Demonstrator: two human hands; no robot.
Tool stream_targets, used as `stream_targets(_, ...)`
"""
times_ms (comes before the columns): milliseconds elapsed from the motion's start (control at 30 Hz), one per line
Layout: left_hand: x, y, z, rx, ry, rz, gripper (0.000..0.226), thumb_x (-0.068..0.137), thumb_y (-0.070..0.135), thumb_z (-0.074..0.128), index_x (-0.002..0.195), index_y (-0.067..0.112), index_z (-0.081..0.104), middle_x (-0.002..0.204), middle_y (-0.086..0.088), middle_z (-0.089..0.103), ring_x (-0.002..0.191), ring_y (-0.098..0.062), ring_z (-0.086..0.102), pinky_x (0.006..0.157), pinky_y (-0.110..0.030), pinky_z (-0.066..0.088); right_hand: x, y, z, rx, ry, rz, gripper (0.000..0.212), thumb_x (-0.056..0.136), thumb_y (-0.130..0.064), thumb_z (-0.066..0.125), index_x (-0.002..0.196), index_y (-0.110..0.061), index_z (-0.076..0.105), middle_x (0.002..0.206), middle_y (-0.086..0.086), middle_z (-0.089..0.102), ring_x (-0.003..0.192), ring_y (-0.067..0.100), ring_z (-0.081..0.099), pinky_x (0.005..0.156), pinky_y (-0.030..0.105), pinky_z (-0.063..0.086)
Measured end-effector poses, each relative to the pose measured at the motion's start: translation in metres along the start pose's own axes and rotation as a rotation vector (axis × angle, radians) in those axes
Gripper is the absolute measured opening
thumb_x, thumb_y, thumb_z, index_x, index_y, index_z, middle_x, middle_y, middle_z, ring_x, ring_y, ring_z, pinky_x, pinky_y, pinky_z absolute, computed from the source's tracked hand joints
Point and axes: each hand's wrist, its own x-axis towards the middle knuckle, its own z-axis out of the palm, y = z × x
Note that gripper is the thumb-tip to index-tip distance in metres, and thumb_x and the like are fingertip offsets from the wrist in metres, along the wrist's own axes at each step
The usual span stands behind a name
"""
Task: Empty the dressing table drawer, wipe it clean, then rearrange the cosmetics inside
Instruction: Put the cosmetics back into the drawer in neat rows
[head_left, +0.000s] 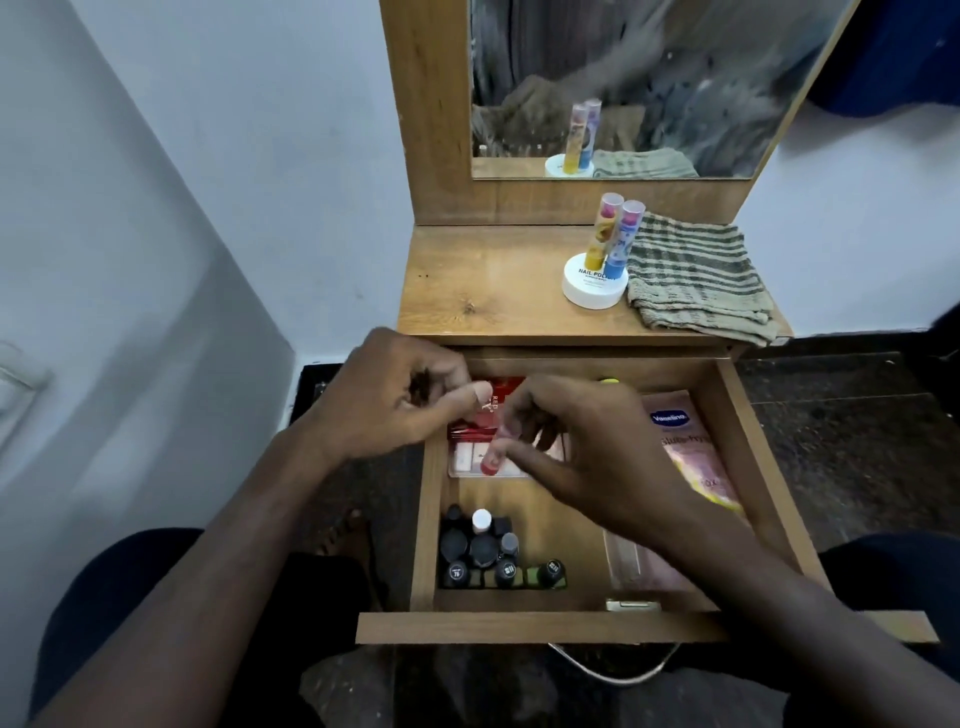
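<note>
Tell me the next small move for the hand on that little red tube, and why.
Probably lift the red tube, pinched by the right hand, out of the drawer and stand it on the tabletop beside the nail polish tub. The drawer still holds bottles and packets, and the striped cloth lies unused.
</note>
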Motion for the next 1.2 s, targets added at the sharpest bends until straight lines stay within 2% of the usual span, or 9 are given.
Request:
stream_targets(100,0.005,-0.004,-0.004,0.041,0.198,-0.036,0.033,0.107,0.037,0.063,0.079,0.025,0.079,0.076,0.012,0.076,0.070,-0.013,0.070,0.062,-0.038,0.054,0.004,-0.009,0.021,0.003,-0.119,-0.024,0.017,0.086,-0.024,0.084,0.093,-0.026,0.069,0.084,-0.015,0.068,0.077,0.002,0.062,0.071,0.013,0.047)
stream_targets(200,0.013,-0.011,0.000,0.144,0.359,-0.111,0.035,0.109,0.038,0.058,0.080,0.029,0.076,0.083,0.018,0.077,0.081,-0.012,0.067,0.068,-0.045,0.054,0.007,-0.010,0.035,0.015,-0.213,-0.016,0.018,0.087,-0.025,0.082,0.097,-0.027,0.068,0.086,-0.015,0.067,0.078,0.000,0.062,0.066,0.020,0.054)
stream_targets(467,0.025,-0.010,0.013,0.257,0.434,-0.138,0.038,0.107,0.048,0.053,0.081,0.030,0.073,0.081,0.015,0.074,0.084,-0.011,0.062,0.063,-0.044,0.054,0.007,-0.006,0.034,0.091,-0.296,0.049,0.013,0.092,-0.029,0.078,0.099,-0.022,0.069,0.088,-0.010,0.072,0.081,0.003,0.069,0.069,0.027,0.059)
stream_targets(567,0.030,-0.003,0.020,0.308,0.443,-0.098,0.035,0.107,0.046,0.054,0.083,0.029,0.073,0.080,0.015,0.071,0.081,-0.010,0.060,0.060,-0.040,0.052,0.008,-0.004,0.013,0.002,-0.230,0.045,0.021,0.091,-0.044,0.076,0.101,-0.027,0.069,0.089,-0.013,0.072,0.085,-0.001,0.067,0.077,0.019,0.053)
stream_targets(633,0.033,0.002,0.024,0.391,0.507,-0.090,0.032,0.105,0.044,0.056,0.086,0.026,0.074,0.080,0.013,0.068,0.080,-0.011,0.058,0.057,-0.034,0.047,0.012,-0.001,-0.005,-0.105,-0.104,0.025,0.021,0.092,-0.043,0.073,0.105,-0.027,0.070,0.093,-0.014,0.071,0.084,0.001,0.065,0.075,0.022,0.054)
stream_targets(767,0.060,0.021,0.039,0.394,0.585,0.038,0.019,0.104,0.038,0.063,0.111,0.026,0.076,0.108,0.010,0.074,0.099,-0.013,0.060,0.063,-0.030,0.049,0.023,0.022,-0.056,-0.316,0.444,0.090,0.020,0.093,-0.026,0.074,0.112,-0.018,0.072,0.099,-0.005,0.069,0.084,0.005,0.059,0.076,0.020,0.053)
stream_targets(833,0.079,0.033,0.046,0.395,0.561,0.078,0.032,0.104,0.038,0.062,0.134,0.030,0.070,0.126,0.007,0.070,0.113,-0.015,0.060,0.068,-0.028,0.052,0.029,0.038,-0.074,-0.401,0.593,0.141,0.034,0.094,-0.026,0.073,0.126,-0.018,0.069,0.107,0.002,0.066,0.094,0.015,0.059,0.083,0.031,0.052)
stream_targets(1000,0.123,0.057,0.057,0.463,0.535,0.081,0.057,0.104,0.040,0.058,0.159,0.032,0.047,0.142,0.004,0.059,0.122,-0.015,0.055,0.072,-0.021,0.048,0.038,0.061,-0.080,-0.494,0.526,0.174,0.060,0.095,-0.032,0.069,0.152,-0.028,0.052,0.125,0.009,0.054,0.114,0.024,0.052,0.096,0.033,0.045)
stream_targets(1200,0.124,0.044,0.064,0.518,0.520,0.038,0.043,0.107,0.044,0.055,0.149,0.039,0.058,0.135,0.012,0.064,0.113,-0.013,0.056,0.066,-0.024,0.046,0.043,0.069,-0.073,-0.471,0.502,0.129,0.049,0.096,-0.027,0.068,0.143,-0.021,0.058,0.124,0.005,0.060,0.114,0.023,0.056,0.096,0.029,0.043)
